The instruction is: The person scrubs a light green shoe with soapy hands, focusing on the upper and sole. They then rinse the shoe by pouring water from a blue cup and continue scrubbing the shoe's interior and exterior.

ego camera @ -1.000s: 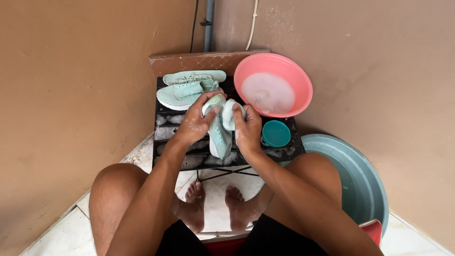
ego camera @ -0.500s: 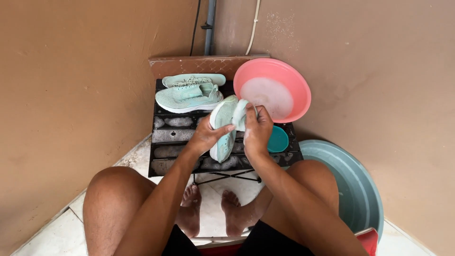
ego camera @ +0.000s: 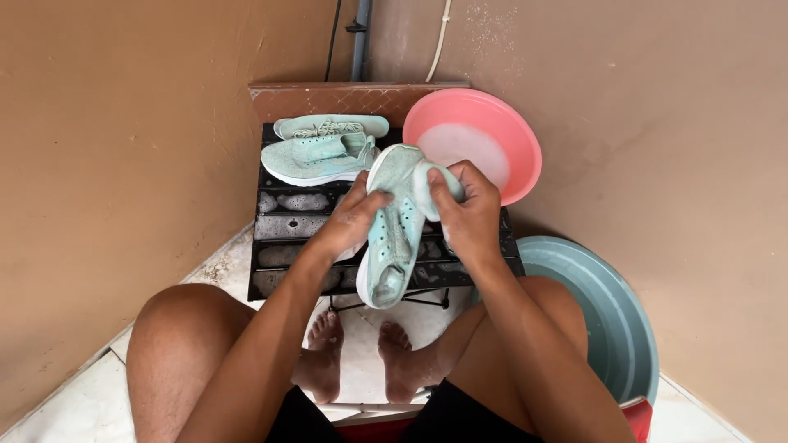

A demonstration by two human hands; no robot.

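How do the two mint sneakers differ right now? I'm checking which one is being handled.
The held sneaker is gripped by the left hand and right hand, lifted off the black rack; the other sneaker lies untouched on the rack. The held sneaker hangs nearly vertical, while the other sneaker lies flat on its sole. Both are the same mint green with white soles.
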